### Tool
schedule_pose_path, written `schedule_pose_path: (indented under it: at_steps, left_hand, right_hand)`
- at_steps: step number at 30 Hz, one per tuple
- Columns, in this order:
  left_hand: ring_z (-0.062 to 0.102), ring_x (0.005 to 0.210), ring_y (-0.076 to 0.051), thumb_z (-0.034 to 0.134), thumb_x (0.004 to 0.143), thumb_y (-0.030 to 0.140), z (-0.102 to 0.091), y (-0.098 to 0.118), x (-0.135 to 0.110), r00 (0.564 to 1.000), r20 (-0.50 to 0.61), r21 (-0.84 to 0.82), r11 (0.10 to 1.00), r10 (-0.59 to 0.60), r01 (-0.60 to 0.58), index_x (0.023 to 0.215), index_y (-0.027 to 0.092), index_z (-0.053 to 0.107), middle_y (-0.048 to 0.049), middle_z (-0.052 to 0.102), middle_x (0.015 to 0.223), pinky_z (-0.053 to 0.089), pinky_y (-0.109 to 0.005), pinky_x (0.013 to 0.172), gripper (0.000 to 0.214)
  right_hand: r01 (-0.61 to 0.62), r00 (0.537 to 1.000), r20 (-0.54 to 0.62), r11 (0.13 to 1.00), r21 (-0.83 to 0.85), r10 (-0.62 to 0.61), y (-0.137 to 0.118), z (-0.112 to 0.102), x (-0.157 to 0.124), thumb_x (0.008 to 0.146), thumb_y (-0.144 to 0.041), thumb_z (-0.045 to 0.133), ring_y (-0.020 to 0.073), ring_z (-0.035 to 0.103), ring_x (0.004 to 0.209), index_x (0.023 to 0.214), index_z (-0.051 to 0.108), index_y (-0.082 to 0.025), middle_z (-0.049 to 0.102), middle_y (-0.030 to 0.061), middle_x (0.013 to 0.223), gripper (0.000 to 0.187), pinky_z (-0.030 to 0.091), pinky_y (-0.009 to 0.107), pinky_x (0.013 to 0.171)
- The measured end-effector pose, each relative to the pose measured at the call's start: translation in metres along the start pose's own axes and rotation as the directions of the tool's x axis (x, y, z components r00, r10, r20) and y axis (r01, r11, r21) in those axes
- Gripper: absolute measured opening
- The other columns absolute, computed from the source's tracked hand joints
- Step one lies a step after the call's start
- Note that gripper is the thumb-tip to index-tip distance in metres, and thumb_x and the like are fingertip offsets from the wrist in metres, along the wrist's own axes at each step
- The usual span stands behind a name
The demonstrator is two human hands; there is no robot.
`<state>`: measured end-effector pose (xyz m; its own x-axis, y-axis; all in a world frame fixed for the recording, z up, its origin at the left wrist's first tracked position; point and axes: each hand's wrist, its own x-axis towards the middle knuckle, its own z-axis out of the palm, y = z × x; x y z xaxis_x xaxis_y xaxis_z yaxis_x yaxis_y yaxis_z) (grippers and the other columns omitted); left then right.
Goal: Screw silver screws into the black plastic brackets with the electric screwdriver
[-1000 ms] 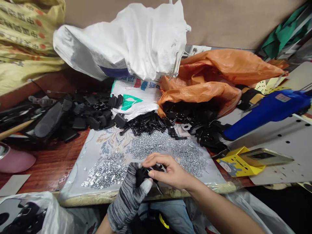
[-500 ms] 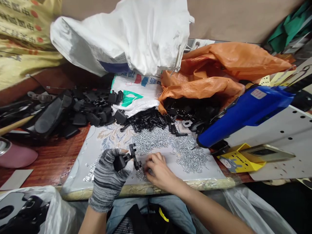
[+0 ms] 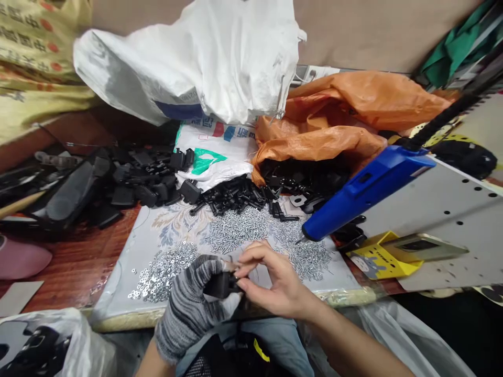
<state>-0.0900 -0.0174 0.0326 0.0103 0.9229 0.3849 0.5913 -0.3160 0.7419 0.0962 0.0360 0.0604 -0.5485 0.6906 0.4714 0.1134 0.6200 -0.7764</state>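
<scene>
Both hands have drawn back from the screw pile [image 3: 236, 230] to the board's near edge — the gloved left hand [image 3: 192, 309] clasps a small black plastic part [image 3: 220, 284] (mostly hidden), while the bare right hand [image 3: 275, 283] pinches its right end — fingertips touching.

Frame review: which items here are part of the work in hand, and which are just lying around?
In use: black plastic part, gripped by gloved left hand, pinched by right hand; screw pile; washer pile; probably blue power driver.
Lying about: white sack; orange bag; yellow sack; yellow box.
</scene>
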Motion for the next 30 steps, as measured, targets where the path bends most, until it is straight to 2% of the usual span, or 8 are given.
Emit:
schedule_pose_path:
  at_steps: [5,7,8,10,11,16,22,30]
  left_hand:
    - [0.066,0.077,-0.014,0.071,0.074,0.025,0.025,0.013,0.004,0.992,0.089,-0.189,0.976,-0.091,0.107,0.094,0.027,0.066,0.0021,0.07,0.087,0.054,-0.026,0.073,0.02]
    - [0.065,0.081,-0.015,0.066,0.08,0.028,0.038,0.014,0.005,0.972,0.148,-0.326,0.918,-0.185,0.224,0.093,0.025,0.063,0.0009,0.068,0.089,0.052,-0.027,0.077,0.013]
    - [0.063,0.076,-0.013,0.063,0.083,0.031,0.044,0.014,0.004,0.946,0.206,-0.408,0.857,-0.249,0.315,0.092,0.025,0.061,0.0009,0.067,0.088,0.052,-0.026,0.073,0.011]
    - [0.055,0.058,-0.009,0.059,0.087,0.04,0.055,0.013,0.002,0.852,0.385,-0.526,0.674,-0.354,0.518,0.094,0.024,0.056,0.0032,0.062,0.08,0.046,-0.023,0.056,0.018]
    - [0.048,0.05,-0.008,0.06,0.086,0.044,0.06,0.012,0.0,0.799,0.463,-0.546,0.586,-0.385,0.599,0.095,0.024,0.054,0.0049,0.059,0.075,0.041,-0.022,0.049,0.023]
    - [0.059,0.073,-0.015,0.072,0.073,0.046,0.082,0.009,-0.005,0.776,0.379,-0.586,0.519,-0.504,0.623,0.088,0.02,0.057,-0.0011,0.063,0.082,0.05,-0.028,0.071,0.033]
    - [0.059,0.075,-0.018,0.07,0.074,0.047,0.092,0.013,-0.003,0.774,0.274,-0.593,0.534,-0.57,0.603,0.081,0.02,0.057,-0.003,0.063,0.081,0.05,-0.033,0.074,0.031]
    - [0.058,0.072,-0.018,0.072,0.074,0.052,0.103,0.003,-0.013,0.767,0.272,-0.646,0.48,-0.581,0.593,0.081,0.022,0.055,-0.0024,0.063,0.078,0.05,-0.033,0.071,0.035]
  right_hand:
    - [-0.088,0.993,0.055,0.967,-0.239,0.104,-0.019,-0.025,-0.009,0.086,-0.013,0.063,0.0208,0.064,0.094,0.118,0.057,-0.026,0.069,-0.0004,0.086,0.035,0.048,0.042,0.088]
    - [-0.056,0.96,-0.271,0.898,-0.437,-0.072,-0.016,-0.048,-0.008,0.086,-0.016,0.064,0.0233,0.063,0.1,0.119,0.058,-0.027,0.068,0.0019,0.093,0.035,0.048,0.046,0.091]
    - [-0.099,0.837,-0.503,0.845,-0.526,-0.216,-0.011,-0.063,-0.007,0.084,-0.018,0.067,0.0245,0.062,0.105,0.119,0.057,-0.028,0.066,0.0034,0.101,0.038,0.048,0.047,0.093]
    - [-0.281,0.415,-0.816,0.797,-0.535,-0.402,0.007,-0.098,-0.003,0.076,-0.02,0.074,0.0255,0.059,0.113,0.121,0.053,-0.029,0.059,0.005,0.119,0.051,0.049,0.047,0.094]
    - [-0.342,0.332,-0.877,0.823,-0.454,-0.346,0.019,-0.115,0.0,0.07,-0.022,0.08,0.0255,0.059,0.115,0.124,0.05,-0.029,0.058,0.0053,0.124,0.063,0.05,0.046,0.093]
    - [-0.268,0.485,-0.834,0.953,0.145,0.263,0.054,-0.131,0.012,0.064,-0.03,0.084,0.018,0.067,0.078,0.103,0.057,-0.021,0.067,0.0,0.086,0.049,0.055,0.038,0.08]
    - [-0.17,0.744,-0.516,0.867,0.468,0.424,0.018,-0.039,0.027,0.076,-0.034,0.077,0.0156,0.064,0.059,0.113,0.054,-0.021,0.061,-0.0037,0.072,0.045,0.055,0.033,0.059]
    - [-0.129,0.825,-0.413,0.841,0.525,0.384,0.007,-0.002,0.024,0.079,-0.03,0.073,0.0136,0.06,0.054,0.1,0.051,-0.025,0.057,-0.0064,0.065,0.031,0.053,0.031,0.052]
